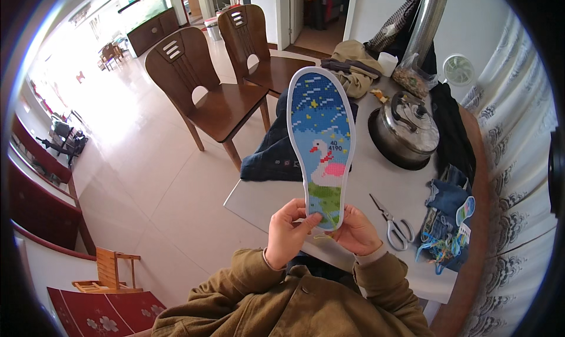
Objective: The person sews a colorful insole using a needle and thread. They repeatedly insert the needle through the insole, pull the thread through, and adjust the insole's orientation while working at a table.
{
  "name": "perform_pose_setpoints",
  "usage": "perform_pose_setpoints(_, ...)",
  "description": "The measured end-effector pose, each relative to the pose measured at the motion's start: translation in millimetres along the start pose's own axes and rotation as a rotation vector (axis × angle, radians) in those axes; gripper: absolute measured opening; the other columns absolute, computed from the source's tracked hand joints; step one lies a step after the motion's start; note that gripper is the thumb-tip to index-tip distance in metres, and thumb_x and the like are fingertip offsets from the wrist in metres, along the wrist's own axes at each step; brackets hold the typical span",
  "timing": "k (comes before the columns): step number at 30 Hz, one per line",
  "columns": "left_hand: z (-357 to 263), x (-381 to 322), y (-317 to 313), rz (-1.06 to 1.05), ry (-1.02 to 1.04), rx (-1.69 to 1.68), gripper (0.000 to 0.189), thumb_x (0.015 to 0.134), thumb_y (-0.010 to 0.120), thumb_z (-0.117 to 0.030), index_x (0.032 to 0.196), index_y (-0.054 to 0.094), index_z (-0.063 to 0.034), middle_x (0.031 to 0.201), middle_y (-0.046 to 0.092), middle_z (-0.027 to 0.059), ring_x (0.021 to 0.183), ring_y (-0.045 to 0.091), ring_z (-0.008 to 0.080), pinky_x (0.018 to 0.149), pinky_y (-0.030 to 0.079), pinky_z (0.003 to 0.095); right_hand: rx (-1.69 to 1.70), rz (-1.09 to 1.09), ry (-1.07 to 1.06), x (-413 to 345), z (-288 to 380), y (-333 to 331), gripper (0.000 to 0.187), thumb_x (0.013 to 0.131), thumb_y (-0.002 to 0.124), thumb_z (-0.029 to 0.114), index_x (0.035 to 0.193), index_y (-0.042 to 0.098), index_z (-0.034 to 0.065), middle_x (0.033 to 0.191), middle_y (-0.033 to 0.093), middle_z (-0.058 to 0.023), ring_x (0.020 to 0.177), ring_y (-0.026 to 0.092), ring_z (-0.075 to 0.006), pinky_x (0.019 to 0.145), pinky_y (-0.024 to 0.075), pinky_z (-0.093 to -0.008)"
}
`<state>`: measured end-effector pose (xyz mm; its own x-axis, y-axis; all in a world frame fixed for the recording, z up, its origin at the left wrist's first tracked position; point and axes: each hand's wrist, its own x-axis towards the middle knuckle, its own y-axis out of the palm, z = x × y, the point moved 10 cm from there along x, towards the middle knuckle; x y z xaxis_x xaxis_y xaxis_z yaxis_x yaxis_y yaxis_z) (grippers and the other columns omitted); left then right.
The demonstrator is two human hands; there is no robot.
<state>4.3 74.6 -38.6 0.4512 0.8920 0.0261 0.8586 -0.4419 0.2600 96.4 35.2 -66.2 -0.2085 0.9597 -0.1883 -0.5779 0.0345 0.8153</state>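
Note:
A cross-stitch shoe insole (324, 151) stands upright before me, toe end up. Its white-edged face carries a swan under a blue, yellow-flecked sky, with green below and some printed numbers. My left hand (289, 233) grips the left side of the heel, thumb on the front. At the heel's right edge, my right hand (358, 233) pinches it, its fingertips partly hidden behind. Yellow-green thread (322, 236) hangs at the heel between the two hands. Scissors (394, 226) with grey handles lie on the table (260, 200), right of my right hand.
Dark blue folded cloth (269, 160) lies behind the insole. To the right are a lidded steel pot (408, 129), denim pieces (448, 196) and colourful thread skeins (443, 249). Two wooden chairs (229, 107) stand beyond the table's left edge. A patterned curtain (521, 196) hangs at right.

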Motion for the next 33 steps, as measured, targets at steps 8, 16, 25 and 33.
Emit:
perform_pose_setpoints(8,6,2,8,0.093,-0.016,-0.126,0.019,0.082,0.059,-0.009,0.098,0.053,-0.0007,0.078,0.059,0.0005,0.065,0.049,0.0034,0.055,0.041,0.0173,-0.109,-0.063,-0.058,5,5,1,0.025,0.086,0.050,0.013,0.108,0.049,0.0011,0.101,0.057,-0.0085,0.093,0.056,-0.0157,0.079,0.0475,-0.0280)
perform_pose_setpoints(16,-20,12,-27,0.026,0.103,-0.227,0.016,0.084,0.055,-0.009,0.098,0.050,-0.0024,0.083,0.059,0.0023,0.067,0.051,0.0053,0.059,0.043,0.0187,0.522,-0.164,-0.236,0,54,-79,0.012,0.082,0.049,0.001,0.089,0.057,-0.0030,0.093,0.060,-0.0129,0.076,0.062,-0.0194,0.066,0.0536,-0.0293)
perform_pose_setpoints(25,-27,28,-133,-0.280,0.103,-0.221,0.016,0.086,0.053,-0.017,0.099,0.052,-0.0074,0.085,0.061,-0.0005,0.070,0.054,0.0041,0.059,0.042,0.0184,0.302,-0.493,-0.626,-136,151,-252,0.009,0.084,0.050,0.007,0.081,0.056,0.0006,0.070,0.057,-0.0090,0.070,0.060,-0.0193,0.066,0.0525,-0.0274)
perform_pose_setpoints(33,-17,24,-57,-0.087,-0.101,-0.314,0.020,0.087,0.050,-0.016,0.104,0.046,-0.0060,0.081,0.061,0.0038,0.061,0.059,0.0082,0.049,0.044,0.0167,-0.160,-0.268,0.039,-12,6,-43,0.035,0.086,0.050,0.032,0.105,0.052,0.0027,0.098,0.057,-0.0089,0.091,0.055,-0.0191,0.078,0.0455,-0.0297)
